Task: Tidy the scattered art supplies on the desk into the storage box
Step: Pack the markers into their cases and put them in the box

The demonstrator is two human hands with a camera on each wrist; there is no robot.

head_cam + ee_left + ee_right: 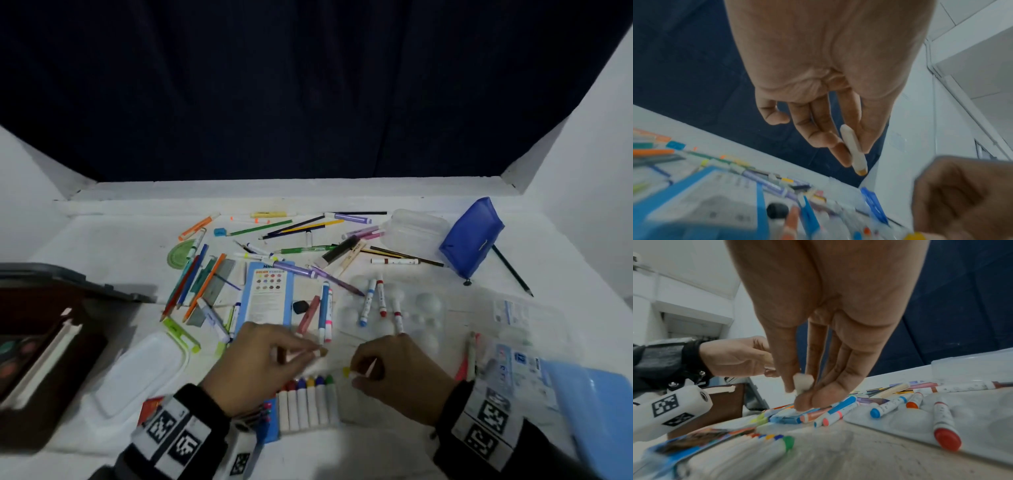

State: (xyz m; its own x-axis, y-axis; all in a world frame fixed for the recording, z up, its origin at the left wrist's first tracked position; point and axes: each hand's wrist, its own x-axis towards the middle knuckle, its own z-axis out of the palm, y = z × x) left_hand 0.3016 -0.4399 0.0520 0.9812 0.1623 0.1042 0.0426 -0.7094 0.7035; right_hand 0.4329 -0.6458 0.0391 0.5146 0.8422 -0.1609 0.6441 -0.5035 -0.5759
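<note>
Nearest the head camera, a row of white crayon sticks (306, 404) lies in an open pack at the desk's (113, 240) near edge, long axes running away from the viewer, coloured tips pointing to the far side. At far left an open brown storage box (37, 346) sits, a clear lid (144, 370) just beside it. Left hand (260, 363) hovers above the pack, thumb and fingers curled round a white crayon (853, 151); its long axis follows the fingers, the orange-brown tip (861, 171) pointing outward past the fingertips, toward the right hand. Right hand (397, 373) hangs close beside it, fingers closed on a short white crayon (802, 385) with a yellow end (346, 371) aimed at the left hand. Beyond both, loose markers and pencils (260, 246) lie at mixed angles. Farther right stand a clear tub (416, 228) and a blue pouch (474, 236).
</note>
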